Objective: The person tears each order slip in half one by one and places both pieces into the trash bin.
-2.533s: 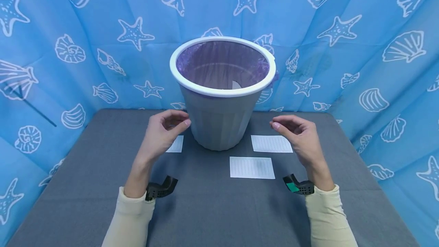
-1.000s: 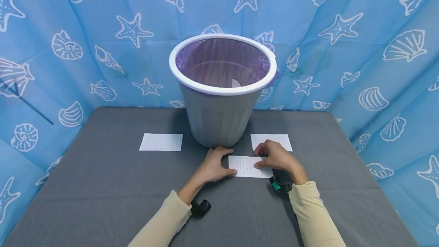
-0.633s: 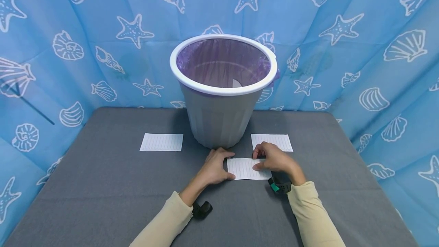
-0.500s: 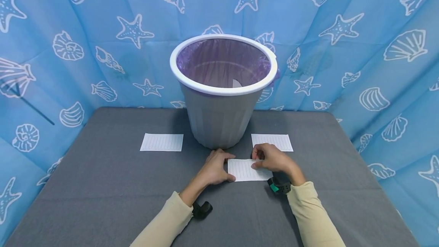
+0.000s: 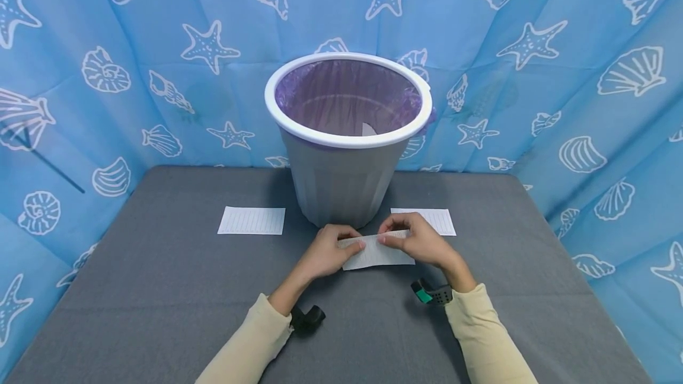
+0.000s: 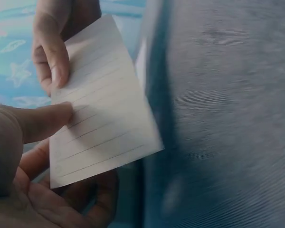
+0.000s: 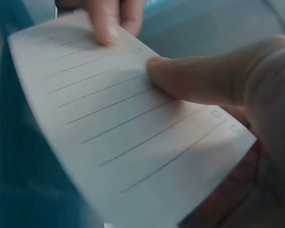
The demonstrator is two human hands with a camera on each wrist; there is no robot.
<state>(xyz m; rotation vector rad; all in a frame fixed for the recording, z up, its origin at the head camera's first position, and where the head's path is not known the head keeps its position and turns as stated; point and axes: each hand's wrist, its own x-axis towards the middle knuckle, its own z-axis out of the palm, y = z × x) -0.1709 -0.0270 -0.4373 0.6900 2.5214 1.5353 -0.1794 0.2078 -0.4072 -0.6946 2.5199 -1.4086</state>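
Note:
A lined sheet of paper [image 5: 376, 255] is held up off the table in front of the bin, its far edge raised. My left hand [image 5: 329, 252] pinches its top edge left of the middle, thumb on the near face. Close beside it, my right hand [image 5: 418, 242] pinches the same edge, thumb also in front. In the left wrist view the ruled lines of the paper [image 6: 104, 104] show, with my left fingers behind it. The right wrist view shows the paper [image 7: 99, 114] slightly curved under my right thumb [image 7: 194, 78].
Behind the hands stands a grey bin [image 5: 347, 188] with a white rim and purple liner; something white lies inside. One lined sheet [image 5: 252, 221] lies left of the bin. Another lined sheet [image 5: 440, 221] lies at its right, partly covered by my right hand. A blue curtain [image 5: 213, 105] hangs behind.
Both hands came inward from the sides to the near sheet, which lay flat. It slid slightly toward me, then was lifted and tilted up, and the hands drew closer together.

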